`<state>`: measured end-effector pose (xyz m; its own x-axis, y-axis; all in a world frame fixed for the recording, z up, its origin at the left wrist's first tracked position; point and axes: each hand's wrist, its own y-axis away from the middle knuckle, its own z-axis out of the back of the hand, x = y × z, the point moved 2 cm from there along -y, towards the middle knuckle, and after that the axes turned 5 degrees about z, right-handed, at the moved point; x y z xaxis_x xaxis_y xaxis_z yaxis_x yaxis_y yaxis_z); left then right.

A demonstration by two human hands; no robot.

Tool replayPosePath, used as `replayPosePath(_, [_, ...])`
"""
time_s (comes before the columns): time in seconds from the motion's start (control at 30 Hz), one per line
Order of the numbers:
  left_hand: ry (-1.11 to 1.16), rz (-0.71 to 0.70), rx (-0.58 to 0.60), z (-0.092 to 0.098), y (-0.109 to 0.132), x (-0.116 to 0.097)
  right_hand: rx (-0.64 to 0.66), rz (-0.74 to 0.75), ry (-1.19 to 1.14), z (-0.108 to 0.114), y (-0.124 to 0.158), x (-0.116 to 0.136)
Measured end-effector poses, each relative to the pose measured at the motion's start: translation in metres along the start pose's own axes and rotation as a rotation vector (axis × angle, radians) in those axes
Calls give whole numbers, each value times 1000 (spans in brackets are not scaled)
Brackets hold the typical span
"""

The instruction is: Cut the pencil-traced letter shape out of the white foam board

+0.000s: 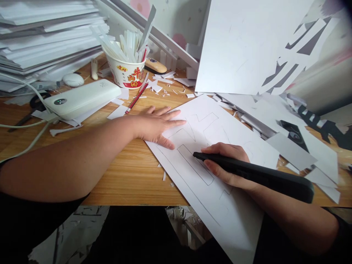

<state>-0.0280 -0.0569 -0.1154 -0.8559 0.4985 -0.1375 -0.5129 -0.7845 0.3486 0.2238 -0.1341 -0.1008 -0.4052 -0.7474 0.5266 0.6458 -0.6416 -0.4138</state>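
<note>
I read the key relation mid-frame: a long, narrow, thin-lined drawn rectangle [195, 164] on a large white stiff-looking sheet [228, 212], its long axis running from upper left to lower right. A slim black bar-shaped tool [264, 174] reaches in from the right of the frame at a shallower slant, its tip at the rectangle's upper-right long side; I cannot tell whether it touches the surface.

My right hand [231, 151] is closed around that tool, so the rectangle lies to its left, just beside the fingertips. By my judgement this is the nearer hand, counting the tool. My left hand [156, 126] holds nothing: it lies flat, 5 fingers spread, on the sheet's upper-left edge, thumb just beyond the rectangle's upper end. The sheet overhangs the brown wood-grain table [121, 183] at the bottom of the frame.
</note>
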Motion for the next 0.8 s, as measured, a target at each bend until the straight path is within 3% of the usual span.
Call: replayPosePath(0.8, [1,-1,0,1,-1,1,67,46,-2,10,21,1])
